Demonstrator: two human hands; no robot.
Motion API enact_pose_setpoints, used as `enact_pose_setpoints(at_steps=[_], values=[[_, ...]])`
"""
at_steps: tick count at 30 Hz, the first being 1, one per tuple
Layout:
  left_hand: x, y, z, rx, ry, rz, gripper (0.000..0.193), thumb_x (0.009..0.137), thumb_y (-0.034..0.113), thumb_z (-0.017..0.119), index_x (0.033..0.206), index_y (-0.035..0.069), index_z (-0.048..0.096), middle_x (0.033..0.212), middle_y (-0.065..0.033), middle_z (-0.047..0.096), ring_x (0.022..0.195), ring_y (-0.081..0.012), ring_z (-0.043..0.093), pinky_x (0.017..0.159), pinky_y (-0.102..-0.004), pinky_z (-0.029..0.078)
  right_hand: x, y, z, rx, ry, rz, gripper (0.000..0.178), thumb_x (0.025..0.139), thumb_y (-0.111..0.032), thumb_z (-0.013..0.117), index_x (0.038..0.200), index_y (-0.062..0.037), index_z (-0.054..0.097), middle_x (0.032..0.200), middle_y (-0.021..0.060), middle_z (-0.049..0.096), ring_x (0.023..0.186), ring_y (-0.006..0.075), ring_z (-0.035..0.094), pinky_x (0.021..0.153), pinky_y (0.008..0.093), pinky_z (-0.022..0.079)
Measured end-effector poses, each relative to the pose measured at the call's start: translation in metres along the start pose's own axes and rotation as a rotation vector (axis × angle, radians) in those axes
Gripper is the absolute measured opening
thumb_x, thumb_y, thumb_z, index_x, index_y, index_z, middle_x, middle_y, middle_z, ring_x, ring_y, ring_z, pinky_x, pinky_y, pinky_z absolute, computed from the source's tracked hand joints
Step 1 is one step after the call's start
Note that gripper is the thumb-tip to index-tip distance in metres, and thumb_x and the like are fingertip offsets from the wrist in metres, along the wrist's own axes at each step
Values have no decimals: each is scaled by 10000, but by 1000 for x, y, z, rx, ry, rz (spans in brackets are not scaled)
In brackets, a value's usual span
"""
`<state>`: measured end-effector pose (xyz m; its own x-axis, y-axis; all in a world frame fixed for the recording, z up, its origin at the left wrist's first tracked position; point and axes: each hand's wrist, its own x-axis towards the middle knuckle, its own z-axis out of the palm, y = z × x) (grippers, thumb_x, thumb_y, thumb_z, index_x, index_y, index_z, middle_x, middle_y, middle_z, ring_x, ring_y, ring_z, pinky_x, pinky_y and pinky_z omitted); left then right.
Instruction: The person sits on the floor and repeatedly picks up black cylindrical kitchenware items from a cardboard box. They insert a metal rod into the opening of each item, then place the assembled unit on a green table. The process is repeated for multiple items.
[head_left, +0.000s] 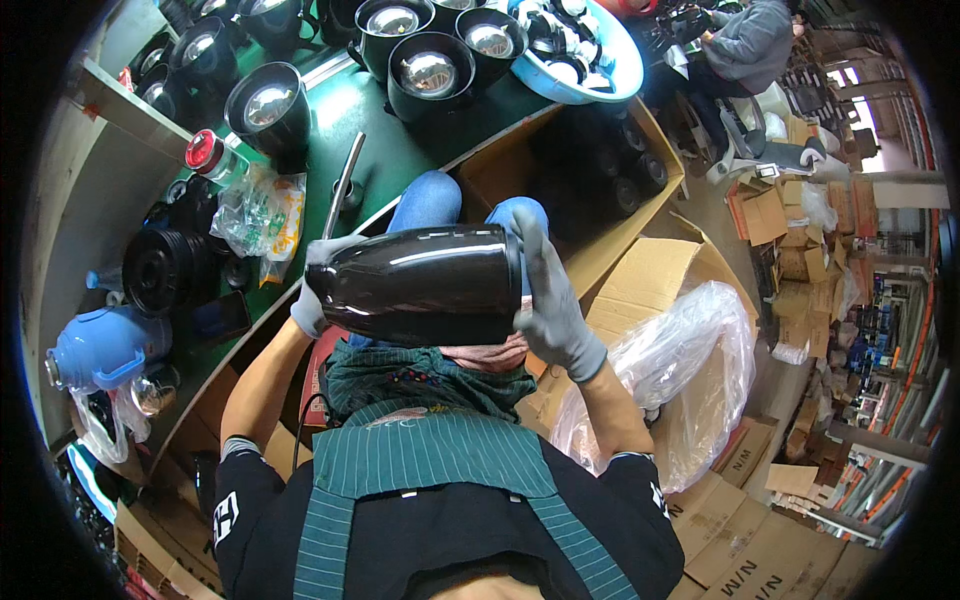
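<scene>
A glossy black jug body (415,285), tapered toward its left end, lies sideways across my lap. My left hand (318,285), in a grey glove, is closed round the narrow end; part of its fingers is hidden behind the body. At the wide right end, my gloved right hand (556,300) presses against the rim, fingers stretched upward along it and the thumb side near the lower edge. Beyond my knees, several black jugs (431,78) with shiny silver domes inside stand on the green table (385,150). A metal rod (343,185) rises near my left hand.
A light blue basin (622,75) of small parts stands at the table's far right. Beside my right knee is a cardboard box (665,170) with dark items, and clear plastic wrap (690,350). A blue jug (110,345) sits left. Another person (750,45) is at the back right.
</scene>
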<state>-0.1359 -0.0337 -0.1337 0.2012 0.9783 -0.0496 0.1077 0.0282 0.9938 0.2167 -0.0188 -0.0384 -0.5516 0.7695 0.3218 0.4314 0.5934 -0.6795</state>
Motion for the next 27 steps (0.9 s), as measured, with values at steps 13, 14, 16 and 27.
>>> enact_pose_setpoints(at_steps=[13, 14, 16, 27], values=[[0, 1, 13, -1, 27, 51, 350, 905, 174, 752, 1195, -18, 790, 1092, -127, 820, 966, -212, 787, 884, -342, 620, 0, -20, -11, 65, 4, 338, 657, 1129, -341, 503, 1679, -15, 355, 1377, 355, 645, 1237, 494, 677, 1052, 472, 534], [-3, -33, 9, -219, 16, -45, 332, 958, 166, 733, 1230, -19, 774, 1133, -112, 815, 990, -199, 776, 901, -344, 625, -2, -12, -5, 41, 44, 156, 865, 1080, -575, 543, 1703, -16, 323, 1539, 356, 538, 1399, 502, 577, 1153, 492, 473], [-14, -74, 4, -841, -80, -319, 331, 1090, 200, 642, 1342, -8, 698, 1265, -121, 766, 1061, -204, 749, 927, -370, 640, 7, -14, -4, -55, 104, -194, 1017, 1033, -721, 519, 1708, 8, 304, 1623, 330, 464, 1496, 509, 475, 1227, 520, 398], [25, 86, 30, 912, -19, 822, 424, 802, 222, 805, 1199, 75, 779, 1049, -115, 791, 899, -270, 779, 881, -397, 631, -20, 31, 24, 928, 79, 1054, 618, 1169, -463, 449, 1504, 38, 588, 1456, 151, 664, 1356, 232, 613, 1230, 369, 401]])
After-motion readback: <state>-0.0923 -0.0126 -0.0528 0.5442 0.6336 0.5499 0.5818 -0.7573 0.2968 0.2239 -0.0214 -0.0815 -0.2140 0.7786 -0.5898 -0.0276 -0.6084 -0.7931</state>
